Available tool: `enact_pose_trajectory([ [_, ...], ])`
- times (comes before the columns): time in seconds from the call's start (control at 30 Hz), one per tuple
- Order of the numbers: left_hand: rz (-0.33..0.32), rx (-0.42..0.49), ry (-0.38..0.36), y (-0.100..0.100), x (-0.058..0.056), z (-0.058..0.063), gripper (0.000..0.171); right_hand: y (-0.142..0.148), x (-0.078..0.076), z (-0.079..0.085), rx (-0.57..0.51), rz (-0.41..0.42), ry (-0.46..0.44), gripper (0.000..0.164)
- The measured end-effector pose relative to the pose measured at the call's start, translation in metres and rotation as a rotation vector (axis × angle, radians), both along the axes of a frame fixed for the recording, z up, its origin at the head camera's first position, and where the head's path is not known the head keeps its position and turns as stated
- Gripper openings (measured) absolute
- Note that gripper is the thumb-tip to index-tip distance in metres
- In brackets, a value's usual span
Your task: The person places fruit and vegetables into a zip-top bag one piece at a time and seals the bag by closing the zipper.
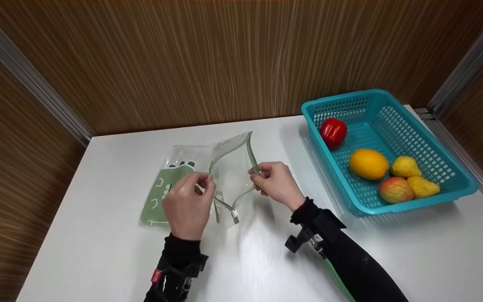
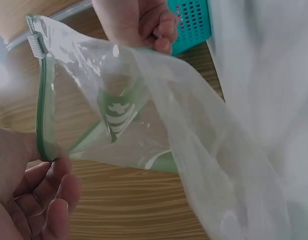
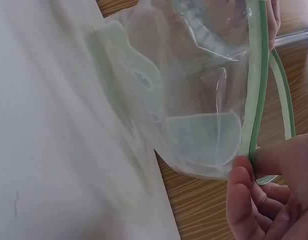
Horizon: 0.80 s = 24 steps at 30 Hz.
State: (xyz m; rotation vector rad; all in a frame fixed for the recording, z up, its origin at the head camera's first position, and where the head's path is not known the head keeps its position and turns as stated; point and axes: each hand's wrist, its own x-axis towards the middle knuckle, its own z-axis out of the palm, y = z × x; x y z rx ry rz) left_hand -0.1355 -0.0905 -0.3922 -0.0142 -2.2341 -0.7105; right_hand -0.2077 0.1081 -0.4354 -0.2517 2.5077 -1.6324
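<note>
A clear zip bag (image 1: 234,167) with green edging stands with its mouth spread wide between the two hands. My left hand (image 1: 188,205) pinches one side of the rim between thumb and fingers. The opposite side is pinched by my right hand (image 1: 277,183). At the near corner of the mouth hangs a pale zip slider (image 1: 235,216), seen closer as a ribbed slider (image 2: 37,46) in the left wrist view. Light green printing (image 3: 206,140) shows on the bag's wall in the right wrist view. Beside the left hand, a green-printed clear bag (image 1: 154,199) lies flat, partly covered by that hand.
A turquoise basket (image 1: 338,176) stands on the right of the white table (image 1: 111,260). Inside are a red bell pepper (image 1: 333,132), an orange-yellow fruit (image 1: 368,164), a red-yellow fruit (image 1: 396,190) and two yellow pears (image 1: 406,167). A wood-grain panel (image 1: 191,63) rises behind.
</note>
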Motion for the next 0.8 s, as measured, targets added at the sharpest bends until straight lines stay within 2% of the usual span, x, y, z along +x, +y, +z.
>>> enact_pose_trajectory([
  [0.17, 0.063, 0.043, 0.071, -0.01, -0.008, 0.014, 0.01, 0.001, -0.002, -0.002, -0.039, -0.013, -0.017, 0.012],
  [0.3, 0.078, 0.045, 0.13, -0.011, -0.014, 0.02, 0.013, 0.002, -0.006, -0.007, -0.07, -0.01, -0.045, 0.015],
  [0.43, 0.081, 0.037, 0.186, -0.008, -0.016, 0.015, 0.01, 0.002, -0.008, -0.012, -0.112, -0.032, -0.087, 0.017],
  [0.67, -0.04, -0.061, 0.206, 0.016, -0.014, 0.001, 0.007, -0.002, -0.007, -0.011, -0.088, -0.053, -0.064, 0.012],
  [0.8, -0.057, -0.113, 0.198, 0.027, -0.014, -0.005, 0.005, -0.001, -0.006, -0.011, -0.092, -0.069, -0.051, 0.018],
])
